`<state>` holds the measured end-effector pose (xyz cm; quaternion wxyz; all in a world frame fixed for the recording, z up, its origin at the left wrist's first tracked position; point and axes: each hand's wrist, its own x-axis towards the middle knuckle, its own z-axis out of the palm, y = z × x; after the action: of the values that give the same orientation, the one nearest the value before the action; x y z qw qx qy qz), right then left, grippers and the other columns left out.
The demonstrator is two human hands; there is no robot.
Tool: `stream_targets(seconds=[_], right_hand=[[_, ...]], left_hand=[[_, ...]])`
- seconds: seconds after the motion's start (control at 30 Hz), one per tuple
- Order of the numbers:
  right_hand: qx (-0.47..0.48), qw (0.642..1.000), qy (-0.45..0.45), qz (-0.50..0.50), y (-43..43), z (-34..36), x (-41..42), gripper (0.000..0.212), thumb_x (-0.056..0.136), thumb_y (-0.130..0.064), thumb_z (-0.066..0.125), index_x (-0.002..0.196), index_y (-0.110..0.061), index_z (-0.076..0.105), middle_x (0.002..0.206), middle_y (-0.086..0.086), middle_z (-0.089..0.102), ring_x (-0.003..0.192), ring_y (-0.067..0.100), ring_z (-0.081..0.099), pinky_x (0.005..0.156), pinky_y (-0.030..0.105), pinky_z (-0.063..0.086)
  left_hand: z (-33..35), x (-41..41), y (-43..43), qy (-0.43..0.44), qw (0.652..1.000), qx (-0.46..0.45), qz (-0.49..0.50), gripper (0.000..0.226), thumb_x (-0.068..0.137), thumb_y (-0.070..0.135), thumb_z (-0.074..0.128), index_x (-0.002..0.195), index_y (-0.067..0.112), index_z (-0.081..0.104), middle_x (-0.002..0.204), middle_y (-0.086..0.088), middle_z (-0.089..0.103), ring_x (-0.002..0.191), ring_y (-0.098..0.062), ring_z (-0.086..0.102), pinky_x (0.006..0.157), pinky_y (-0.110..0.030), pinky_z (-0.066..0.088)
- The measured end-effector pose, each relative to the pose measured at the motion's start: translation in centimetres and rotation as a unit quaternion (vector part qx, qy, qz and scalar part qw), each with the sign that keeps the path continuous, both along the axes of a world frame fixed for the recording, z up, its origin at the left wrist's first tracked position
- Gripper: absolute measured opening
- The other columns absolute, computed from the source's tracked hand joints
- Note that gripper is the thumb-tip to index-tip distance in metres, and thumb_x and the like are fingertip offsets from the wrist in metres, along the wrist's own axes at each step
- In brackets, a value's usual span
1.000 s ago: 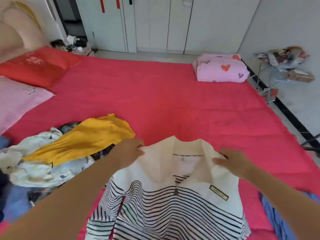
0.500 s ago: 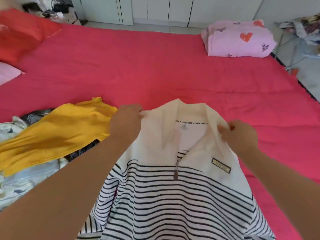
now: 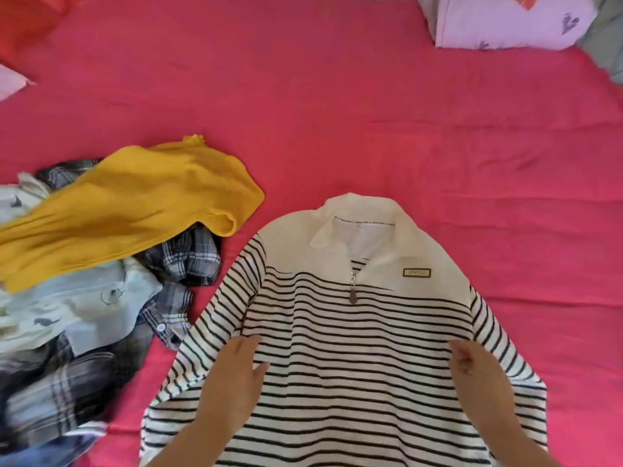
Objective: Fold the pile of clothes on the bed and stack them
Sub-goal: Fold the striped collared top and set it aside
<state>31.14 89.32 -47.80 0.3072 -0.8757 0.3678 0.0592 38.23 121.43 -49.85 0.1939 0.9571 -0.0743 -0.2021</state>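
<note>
Bright pink bedsheet [image 3: 337, 96] under the white, black-striped zip-collar knit top [image 3: 364, 332], spread face up before me; my left hand [image 3: 236, 375] and right hand [image 3: 478, 375] press it flat, fingers straight, gripping nothing. Beside it, the unfolded pile [image 3: 84, 315] under a mustard-yellow garment [image 3: 135, 210]; folding now could crease in the rumpled sleeve [image 3: 219, 315]

Collared top [image 3: 354, 332] flat on bed [image 3: 337, 112], pile of clothes [image 3: 101, 298] just left of it
Top lies near centre, collar toward the far side; left hand [image 3: 236, 375] and right hand [image 3: 478, 375] rest flat on its body, one by each side. One loose garment [image 3: 135, 210] lies on top of the pile. Folded blanket [image 3: 505, 21] at far right, pillow [image 3: 23, 25] at far left
</note>
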Motion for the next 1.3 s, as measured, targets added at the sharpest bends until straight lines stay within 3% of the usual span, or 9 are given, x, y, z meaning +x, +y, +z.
stream_targets(seconds=[0.13, 0.33, 0.6, 0.77, 0.93, 1.03, 1.13, 1.23, 1.3], right_hand=[[-0.011, 1.0, 0.013, -0.018, 0.9, -0.6, -5.0, 0.029, 0.083, 0.004, 0.055, 0.11, -0.006, 0.06, 0.101, 0.007, 0.057, 0.097, 0.027, 0.056, 0.089, 0.038, 0.044], [0.052, 0.992, 0.093, -0.071, 3.7, -0.6, -10.5, 0.057, 0.084, -0.018, 0.064, 0.135, -0.005, 0.041, 0.13, 0.015, 0.051, 0.121, 0.033, 0.046, 0.104, 0.045, 0.037], [0.004, 0.991, 0.12, -0.057, 4.7, 1.6, -14.4, 0.041, 0.09, -0.006, 0.049, 0.131, -0.008, 0.044, 0.12, 0.02, 0.057, 0.109, 0.038, 0.053, 0.089, 0.041, 0.041], [-0.028, 0.988, 0.149, -0.015, 3.3, 2.7, -15.1, 0.043, 0.086, -0.006, 0.054, 0.128, -0.009, 0.046, 0.118, 0.023, 0.055, 0.104, 0.038, 0.053, 0.086, 0.043, 0.044], [-0.172, 0.968, 0.144, 0.111, 5.6, 1.7, -13.3, 0.066, 0.081, -0.024, 0.066, 0.141, -0.019, 0.038, 0.139, 0.015, 0.043, 0.126, 0.039, 0.041, 0.101, 0.053, 0.039], [-0.237, 0.933, 0.084, 0.256, 9.0, -0.9, -11.7, 0.047, 0.091, -0.04, 0.037, 0.133, -0.021, 0.046, 0.127, 0.015, 0.058, 0.115, 0.039, 0.055, 0.088, 0.055, 0.048], [-0.196, 0.904, 0.186, 0.331, 12.2, -3.8, -11.5, 0.057, 0.096, -0.048, 0.002, 0.131, -0.031, 0.043, 0.128, 0.006, 0.059, 0.116, 0.033, 0.056, 0.084, 0.051, 0.049], [-0.192, 0.89, 0.227, 0.345, 12.8, -7.7, -12.8, 0.06, 0.094, -0.054, 0.001, 0.128, -0.032, 0.045, 0.124, 0.003, 0.063, 0.116, 0.031, 0.052, 0.089, 0.051, 0.043], [-0.178, 0.884, 0.265, 0.341, 13.6, -6.8, -12.3, 0.055, 0.093, -0.056, 0.011, 0.137, -0.036, 0.037, 0.135, 0.001, 0.053, 0.123, 0.028, 0.045, 0.095, 0.05, 0.035]], left_hand=[[-0.9, -3.2, 1.0, 0.018, 0.998, 0.052, -0.022, 0.06, 0.093, 0.044, 0.046, 0.145, 0.02, 0.028, 0.147, 0.0, 0.033, 0.136, -0.017, 0.031, 0.111, -0.025, 0.029], [-1.3, -7.0, 1.2, 0.088, 0.991, 0.097, 0.041, 0.081, 0.085, 0.062, 0.045, 0.149, 0.033, 0.004, 0.156, -0.003, 0.006, 0.142, -0.026, 0.016, 0.11, -0.037, 0.03], [-1.3, -10.8, 4.1, 0.079, 0.991, 0.0, 0.105, 0.061, 0.091, 0.003, 0.033, 0.148, 0.021, 0.018, 0.137, -0.012, 0.038, 0.116, -0.028, 0.051, 0.099, -0.036, 0.043], [-1.1, -11.8, 4.6, 0.081, 0.996, 0.017, 0.038, 0.069, 0.09, 0.006, 0.042, 0.149, 0.021, 0.009, 0.137, -0.008, 0.036, 0.115, -0.022, 0.05, 0.096, -0.029, 0.044], [-0.2, -10.5, 6.2, -0.102, 0.99, 0.06, 0.079, 0.058, 0.076, 0.021, 0.072, 0.131, 0.015, 0.053, 0.134, -0.013, 0.051, 0.116, -0.037, 0.052, 0.09, -0.049, 0.047], [-1.0, -9.2, 7.4, -0.148, 0.982, 0.117, 0.0, 0.066, 0.059, 0.025, 0.086, 0.12, 0.015, 0.062, 0.126, -0.017, 0.058, 0.109, -0.042, 0.058, 0.081, -0.055, 0.05], [-2.3, -8.4, 8.3, -0.128, 0.983, 0.132, -0.013, 0.063, 0.065, 0.037, 0.08, 0.122, 0.02, 0.06, 0.13, -0.017, 0.056, 0.114, -0.043, 0.055, 0.086, -0.057, 0.048], [-3.0, -8.3, 9.2, -0.112, 0.987, 0.108, 0.04, 0.059, 0.085, 0.052, 0.044, 0.137, 0.025, 0.04, 0.142, -0.016, 0.043, 0.128, -0.041, 0.042, 0.101, -0.056, 0.04], [-2.8, -8.2, 9.5, -0.086, 0.986, 0.102, 0.104, 0.07, 0.088, 0.055, 0.043, 0.147, 0.025, 0.019, 0.153, -0.015, 0.022, 0.14, -0.036, 0.024, 0.11, -0.051, 0.026]])
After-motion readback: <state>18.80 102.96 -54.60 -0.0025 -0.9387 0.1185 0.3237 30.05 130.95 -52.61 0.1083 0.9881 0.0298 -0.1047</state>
